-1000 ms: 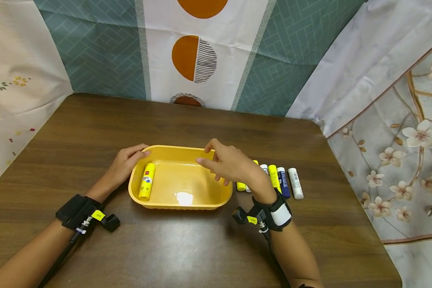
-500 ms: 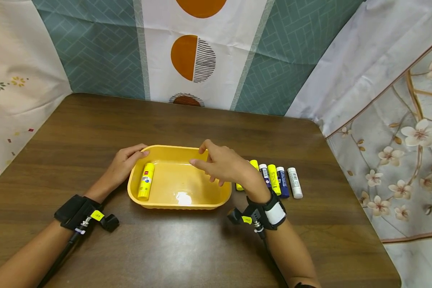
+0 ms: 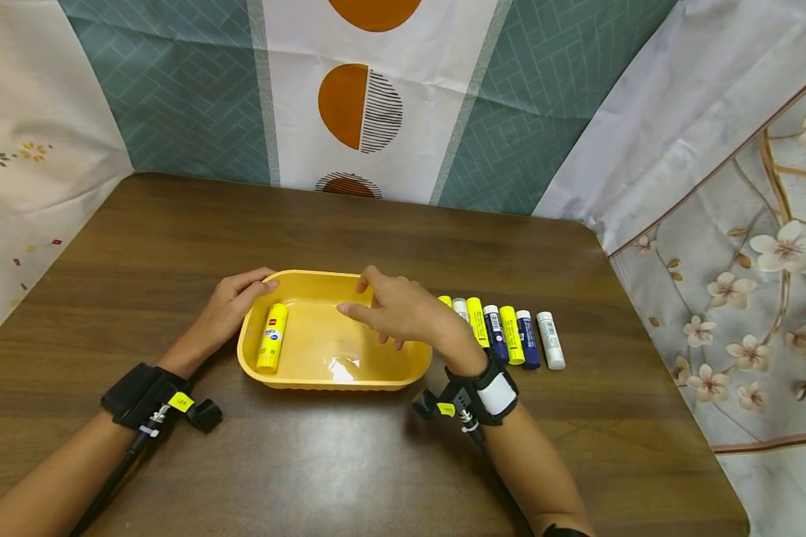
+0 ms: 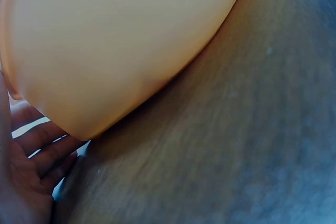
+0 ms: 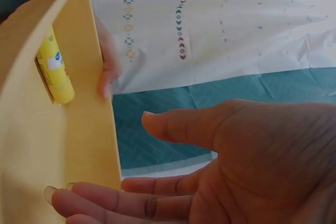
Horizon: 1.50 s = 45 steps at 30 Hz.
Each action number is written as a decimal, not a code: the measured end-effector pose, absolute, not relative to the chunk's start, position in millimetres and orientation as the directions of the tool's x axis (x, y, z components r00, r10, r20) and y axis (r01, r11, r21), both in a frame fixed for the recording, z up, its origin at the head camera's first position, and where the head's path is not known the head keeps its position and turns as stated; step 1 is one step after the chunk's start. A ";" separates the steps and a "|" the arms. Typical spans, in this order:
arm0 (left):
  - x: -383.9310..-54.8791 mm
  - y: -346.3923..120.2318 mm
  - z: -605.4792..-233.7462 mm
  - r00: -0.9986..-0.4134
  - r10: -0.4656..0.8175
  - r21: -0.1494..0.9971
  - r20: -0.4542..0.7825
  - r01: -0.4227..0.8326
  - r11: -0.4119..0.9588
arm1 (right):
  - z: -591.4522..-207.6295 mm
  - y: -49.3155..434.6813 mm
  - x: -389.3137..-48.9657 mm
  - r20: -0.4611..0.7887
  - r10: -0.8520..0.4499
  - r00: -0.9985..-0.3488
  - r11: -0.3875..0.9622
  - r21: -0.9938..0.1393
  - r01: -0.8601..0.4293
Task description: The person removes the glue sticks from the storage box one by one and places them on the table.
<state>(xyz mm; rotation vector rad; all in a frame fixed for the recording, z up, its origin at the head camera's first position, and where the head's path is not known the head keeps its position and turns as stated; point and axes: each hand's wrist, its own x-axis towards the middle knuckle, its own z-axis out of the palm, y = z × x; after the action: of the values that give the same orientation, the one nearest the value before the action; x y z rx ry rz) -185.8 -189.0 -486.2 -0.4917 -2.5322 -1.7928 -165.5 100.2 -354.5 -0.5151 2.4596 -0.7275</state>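
Observation:
A yellow plastic tray (image 3: 322,335) sits on the table, with one yellow glue stick (image 3: 272,338) lying along its left end. At the far left corner my left hand (image 3: 231,306) grips the tray, thumb over the rim and fingers outside. The left wrist view shows those fingers beside the tray's wall (image 4: 115,51). Over the right half of the tray hovers my right hand (image 3: 406,309), fingers loosely extended and holding nothing. In the right wrist view its thumb and fingers are spread apart, and the glue stick (image 5: 55,69) shows farther off inside the tray.
Right of the tray lies a row of several glue sticks, yellow (image 3: 512,335), blue (image 3: 528,340) and white (image 3: 551,341); my right hand and forearm partly cover the row's left end. Patterned cloths (image 3: 363,104) hang behind and beside the wooden table (image 3: 242,447).
My right hand has moved left over the tray, uncovering more of the glue stick row. The left hand, the tray and the glue stick in it stay in place.

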 end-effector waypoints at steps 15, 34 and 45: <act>-187.4 -188.4 -486.8 -0.953 0.247 0.917 0.177 0.251 0.310 | -371.5 74.9 -169.2 -0.422 -0.512 -0.748 0.790 -0.573 -0.218; -186.8 -189.2 -484.6 -0.950 0.254 0.914 0.182 0.258 0.314 | -385.2 56.8 -170.0 -0.444 -0.501 -0.743 0.801 -0.563 -0.204; -187.5 -189.2 -484.1 -0.952 0.248 0.914 0.181 0.256 0.314 | -397.6 42.7 -166.1 -0.374 -0.541 -0.753 0.771 -0.579 -0.267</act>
<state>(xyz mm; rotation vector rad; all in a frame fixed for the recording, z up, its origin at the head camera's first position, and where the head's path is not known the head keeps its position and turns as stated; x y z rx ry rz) -187.5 -189.2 -484.1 -0.4868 -2.5407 -1.7699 -166.1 42.7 -397.6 -0.6041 2.4282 -0.6839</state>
